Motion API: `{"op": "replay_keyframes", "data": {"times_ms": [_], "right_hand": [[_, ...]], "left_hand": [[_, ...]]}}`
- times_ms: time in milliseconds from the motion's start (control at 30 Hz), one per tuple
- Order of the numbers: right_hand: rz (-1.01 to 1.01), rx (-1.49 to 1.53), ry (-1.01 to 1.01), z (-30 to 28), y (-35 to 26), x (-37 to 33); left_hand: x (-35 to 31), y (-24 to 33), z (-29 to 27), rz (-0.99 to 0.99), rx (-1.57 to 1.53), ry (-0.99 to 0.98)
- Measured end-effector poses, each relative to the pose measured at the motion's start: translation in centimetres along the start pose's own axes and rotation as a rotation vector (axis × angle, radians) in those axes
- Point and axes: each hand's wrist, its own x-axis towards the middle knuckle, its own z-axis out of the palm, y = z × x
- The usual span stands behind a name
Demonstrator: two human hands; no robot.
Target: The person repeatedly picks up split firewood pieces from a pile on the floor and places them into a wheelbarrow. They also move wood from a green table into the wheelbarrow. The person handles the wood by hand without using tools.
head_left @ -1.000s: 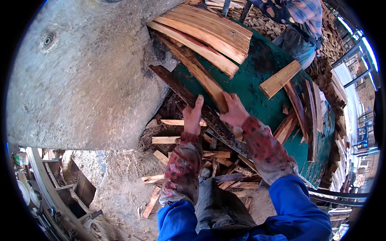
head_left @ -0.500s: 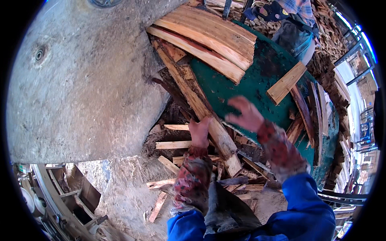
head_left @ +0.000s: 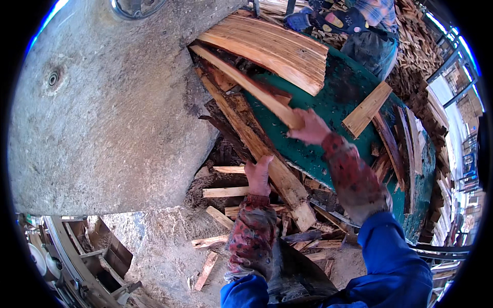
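My right hand (head_left: 310,127) is closed round the near end of a narrow wooden strip (head_left: 251,84), which slants away to the far left over the green surface. Lower and to the left, my left hand (head_left: 258,173) grips the left edge of a long rough wooden plank (head_left: 267,149) lying diagonally, its fingers partly hidden beneath the wood. Just beyond the strip lies a stack of pale boards (head_left: 272,46), a dark gap between them. To the right of my right hand rests a short board (head_left: 367,109), apart from it.
A large grey worn slab (head_left: 113,113) fills the left side. Bark-edged pieces (head_left: 405,149) lean at the right of the green table (head_left: 328,159). Scrap sticks (head_left: 226,192) litter the ground near my left arm. Another person (head_left: 372,31) stands at the far side.
My right hand, open in the air before, has moved forward and taken hold of the narrow strip. That strip has come away from the stacked boards toward the left.
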Motion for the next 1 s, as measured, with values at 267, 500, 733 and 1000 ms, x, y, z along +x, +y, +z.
{"op": "replay_keyframes", "data": {"times_ms": [267, 500, 733, 1000], "right_hand": [[-0.102, 0.208, 0.151, 2.2, -1.4, -17.4], [-0.041, 0.140, 0.091, 4.6, -1.7, -26.4], [-0.067, 0.399, 0.152, 4.4, 2.7, -34.9], [-0.027, 0.853, 0.003, 2.0, 3.4, -42.7]], "left_hand": [[-2.6, 1.5, 2.7, -0.010, 0.031, -0.051], [-6.7, -1.2, 0.7, -0.121, 0.136, -0.142], [-16.8, -4.7, -3.9, -0.140, 0.239, -0.250], [-27.7, -8.0, -3.8, -0.212, 0.143, -0.439]]}}
